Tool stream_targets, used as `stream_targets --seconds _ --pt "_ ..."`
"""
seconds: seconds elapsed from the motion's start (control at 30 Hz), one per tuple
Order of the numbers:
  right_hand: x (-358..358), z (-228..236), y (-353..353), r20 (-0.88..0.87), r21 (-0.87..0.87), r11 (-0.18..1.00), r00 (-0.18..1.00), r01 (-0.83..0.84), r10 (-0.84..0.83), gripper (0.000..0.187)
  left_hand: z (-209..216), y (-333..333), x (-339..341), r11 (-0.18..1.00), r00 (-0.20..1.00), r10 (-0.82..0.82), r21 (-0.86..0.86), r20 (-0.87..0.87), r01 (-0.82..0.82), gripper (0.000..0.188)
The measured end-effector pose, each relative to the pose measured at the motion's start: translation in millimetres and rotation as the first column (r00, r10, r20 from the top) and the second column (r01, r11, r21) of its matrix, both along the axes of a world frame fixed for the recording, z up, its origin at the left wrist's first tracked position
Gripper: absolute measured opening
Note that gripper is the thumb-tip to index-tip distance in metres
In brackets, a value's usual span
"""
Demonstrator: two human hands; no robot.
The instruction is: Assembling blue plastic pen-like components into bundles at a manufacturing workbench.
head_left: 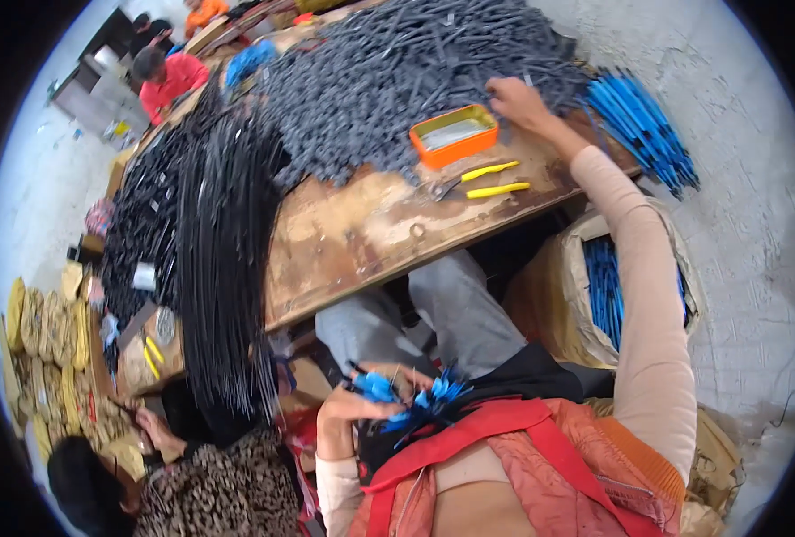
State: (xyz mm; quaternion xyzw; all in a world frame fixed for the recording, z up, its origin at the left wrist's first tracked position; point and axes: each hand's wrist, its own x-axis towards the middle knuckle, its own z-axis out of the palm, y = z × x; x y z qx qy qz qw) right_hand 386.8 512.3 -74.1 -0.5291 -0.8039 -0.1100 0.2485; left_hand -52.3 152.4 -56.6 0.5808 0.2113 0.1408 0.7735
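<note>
My left hand (348, 407) pinched blue-tipped pieces (420, 403); my right hand (518, 98) reached spread into the grey pile (388, 80), best gathering few

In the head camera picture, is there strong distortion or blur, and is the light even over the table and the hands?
Head view: fisheye bends the wooden table edge and leaves black corners; light is soft and even, without hard shadows or glare; the right hand on the grey pile is fairly sharp; the left hand holding blue pieces looks slightly soft.
</note>
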Motion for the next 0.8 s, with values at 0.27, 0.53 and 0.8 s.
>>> stream_targets --seconds 0.27,0.53,0.8 --pt "-58 29 -148 -0.770 -0.410 0.753 0.638 -0.514 0.016 0.028 -17 -31 -6 0.917 0.917 0.398 -0.021 0.003 -0.398 0.029" --pt "-194 40 -263 -0.808 -0.546 0.082 0.499 -0.833 -0.314 0.025 -6 -32 7 0.907 0.903 0.420 0.067 -0.086 -0.415 0.021" --pt "-225 35 -323 -0.677 -0.668 -0.143 0.676 -0.730 -0.293 0.026 -15 -61 2 0.859 0.858 0.506 0.146 -0.089 -0.491 0.019"
